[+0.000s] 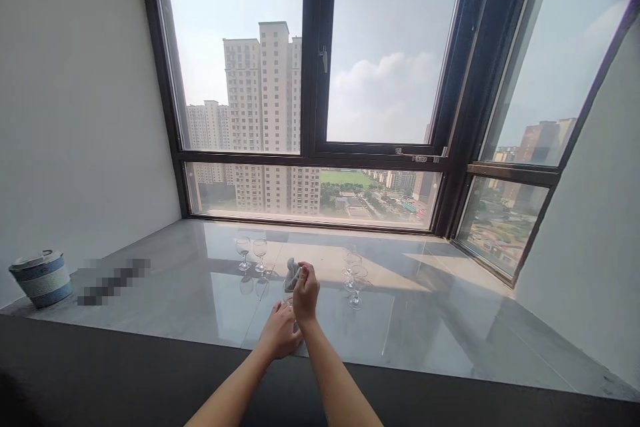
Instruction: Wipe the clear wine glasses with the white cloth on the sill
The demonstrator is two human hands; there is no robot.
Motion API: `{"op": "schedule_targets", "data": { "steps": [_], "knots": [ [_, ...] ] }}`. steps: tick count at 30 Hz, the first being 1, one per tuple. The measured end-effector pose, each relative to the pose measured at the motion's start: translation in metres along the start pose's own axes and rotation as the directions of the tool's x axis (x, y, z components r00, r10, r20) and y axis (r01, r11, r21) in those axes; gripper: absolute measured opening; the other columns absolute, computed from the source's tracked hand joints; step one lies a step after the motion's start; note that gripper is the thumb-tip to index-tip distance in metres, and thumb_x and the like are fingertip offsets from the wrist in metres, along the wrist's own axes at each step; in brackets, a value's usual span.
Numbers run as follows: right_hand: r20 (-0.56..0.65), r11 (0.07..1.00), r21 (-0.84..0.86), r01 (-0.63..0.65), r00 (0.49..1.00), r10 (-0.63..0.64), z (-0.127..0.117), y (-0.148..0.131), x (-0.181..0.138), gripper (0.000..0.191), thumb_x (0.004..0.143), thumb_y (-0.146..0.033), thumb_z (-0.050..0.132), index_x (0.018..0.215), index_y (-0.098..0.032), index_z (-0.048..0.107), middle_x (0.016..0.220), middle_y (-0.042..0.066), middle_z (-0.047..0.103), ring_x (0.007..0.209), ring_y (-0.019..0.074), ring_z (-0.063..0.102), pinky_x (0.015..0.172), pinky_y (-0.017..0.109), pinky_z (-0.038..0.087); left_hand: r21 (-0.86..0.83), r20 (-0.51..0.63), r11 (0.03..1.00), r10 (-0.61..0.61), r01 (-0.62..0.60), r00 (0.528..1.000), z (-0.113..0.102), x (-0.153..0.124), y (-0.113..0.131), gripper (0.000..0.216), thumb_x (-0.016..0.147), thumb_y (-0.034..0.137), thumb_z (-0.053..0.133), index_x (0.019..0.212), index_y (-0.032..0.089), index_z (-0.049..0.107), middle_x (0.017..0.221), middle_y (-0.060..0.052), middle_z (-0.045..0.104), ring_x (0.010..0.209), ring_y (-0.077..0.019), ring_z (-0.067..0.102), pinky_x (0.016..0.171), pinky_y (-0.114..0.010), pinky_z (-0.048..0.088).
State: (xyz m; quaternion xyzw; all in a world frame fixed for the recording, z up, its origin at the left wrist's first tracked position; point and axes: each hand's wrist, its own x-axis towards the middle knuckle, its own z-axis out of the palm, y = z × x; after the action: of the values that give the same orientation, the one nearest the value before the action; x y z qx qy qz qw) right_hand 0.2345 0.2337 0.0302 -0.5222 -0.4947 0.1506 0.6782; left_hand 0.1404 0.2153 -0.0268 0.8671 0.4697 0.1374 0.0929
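My left hand (280,331) is closed low around the base of a wine glass that my right hand mostly hides. My right hand (305,293) is pinched shut on a grey cloth (292,275) stuffed into the top of that glass. Both hands are over the glossy marble window ledge (450,307). Two clear wine glasses (251,253) stand upright behind and to the left of my hands. Another group of clear wine glasses (355,273) stands to the right.
A round blue-and-white lidded container (41,277) sits at the ledge's left end by the white wall. A blurred-out dark patch (113,278) lies next to it. Large dark-framed windows (310,147) back the ledge. A dark strip (125,367) runs along the near edge.
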Motion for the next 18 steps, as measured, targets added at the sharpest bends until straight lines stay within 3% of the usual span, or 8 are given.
{"op": "schedule_targets", "data": {
  "steps": [8, 15, 18],
  "knots": [
    [-0.223, 0.982, -0.022, -0.189, 0.958, 0.179, -0.004, 0.001, 0.013, 0.058, 0.098, -0.049, 0.016, 0.113, -0.013, 0.060, 0.106, 0.017, 0.070, 0.092, 0.0235, 0.064, 0.075, 0.031, 0.046, 0.001, -0.039, 1.000, 0.028, -0.028, 0.999, 0.002, -0.002, -0.002, 0.055, 0.085, 0.034, 0.046, 0.138, 0.023, 0.053, 0.145, -0.009, 0.052, 0.137, -0.0284, 0.041, 0.118, -0.047, 0.020],
    [-0.294, 0.962, -0.053, -0.267, 0.925, 0.240, -0.024, 0.030, 0.018, 0.064, 0.097, -0.049, 0.011, 0.119, -0.010, 0.057, 0.109, 0.022, 0.069, 0.095, 0.0279, 0.066, 0.076, 0.036, 0.047, -0.079, -0.077, 0.996, -0.044, 0.038, 0.996, 0.006, -0.002, -0.008, 0.093, 0.073, 0.021, 0.046, 0.158, 0.014, 0.010, 0.158, -0.011, 0.035, 0.145, -0.0258, 0.032, 0.119, -0.044, 0.018],
    [-0.251, 0.963, -0.060, -0.264, 0.937, 0.242, -0.023, 0.045, 0.003, 0.061, 0.097, -0.052, 0.018, 0.115, -0.012, 0.060, 0.105, 0.020, 0.071, 0.090, 0.0265, 0.067, 0.074, 0.033, 0.048, -0.111, -0.102, 0.994, -0.027, 0.016, 0.994, 0.010, -0.002, -0.011, 0.099, 0.069, 0.020, 0.047, 0.158, 0.012, 0.005, 0.158, -0.013, 0.033, 0.147, -0.0260, 0.028, 0.120, -0.045, 0.016]
  ]
}}
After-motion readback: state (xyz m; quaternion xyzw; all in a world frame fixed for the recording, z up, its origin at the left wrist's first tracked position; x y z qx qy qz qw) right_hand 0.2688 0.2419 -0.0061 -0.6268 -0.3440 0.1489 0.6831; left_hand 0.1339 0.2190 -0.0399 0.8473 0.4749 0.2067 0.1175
